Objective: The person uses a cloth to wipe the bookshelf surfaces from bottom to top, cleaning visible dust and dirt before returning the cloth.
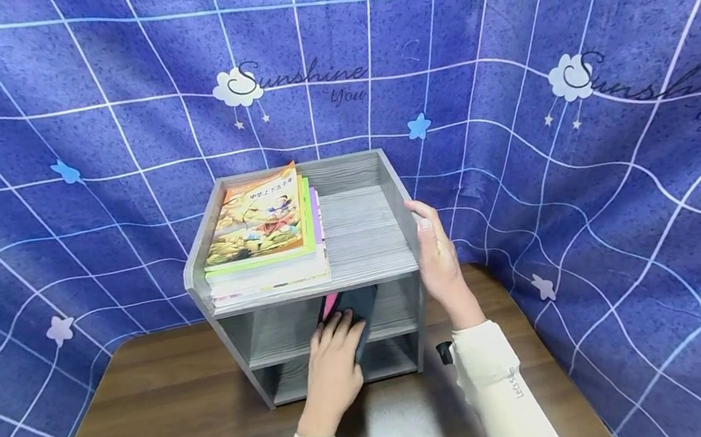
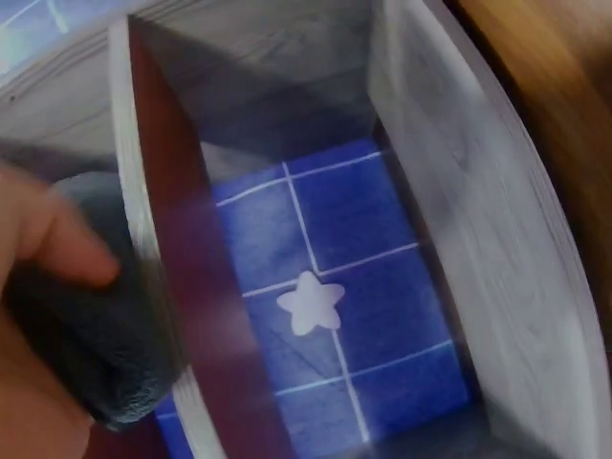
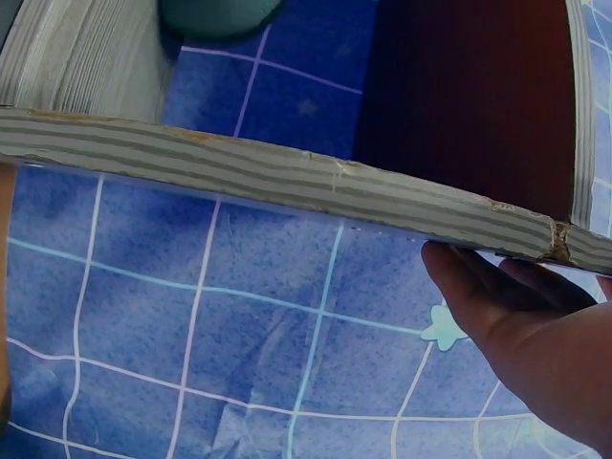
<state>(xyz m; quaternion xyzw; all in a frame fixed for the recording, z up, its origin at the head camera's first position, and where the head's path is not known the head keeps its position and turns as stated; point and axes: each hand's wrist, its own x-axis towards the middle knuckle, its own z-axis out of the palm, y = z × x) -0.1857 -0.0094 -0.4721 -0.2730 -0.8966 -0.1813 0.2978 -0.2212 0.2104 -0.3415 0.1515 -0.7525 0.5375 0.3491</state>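
Note:
A small grey wood-grain shelf unit point(image 1: 360, 246) stands on the table, with an open top and compartments below. In the middle compartment my left hand point(image 1: 332, 375) holds a dark grey, soft-looking case point(image 1: 364, 311) with a pink strip at its left. The left wrist view shows my thumb pressed on the case point(image 2: 105, 335), beside a shelf board point(image 2: 158, 277); my other fingers are mostly out of sight there. My right hand point(image 1: 438, 255) grips the unit's right side panel point(image 1: 396, 199) near its upper edge. In the right wrist view that hand point(image 3: 535, 325) touches the panel's outer side.
A stack of books point(image 1: 257, 229), an orange illustrated one on top, lies on the left of the unit's top shelf. The brown wooden table point(image 1: 170, 398) extends around the unit. A blue gridded cloth point(image 1: 139, 127) hangs close behind and at both sides.

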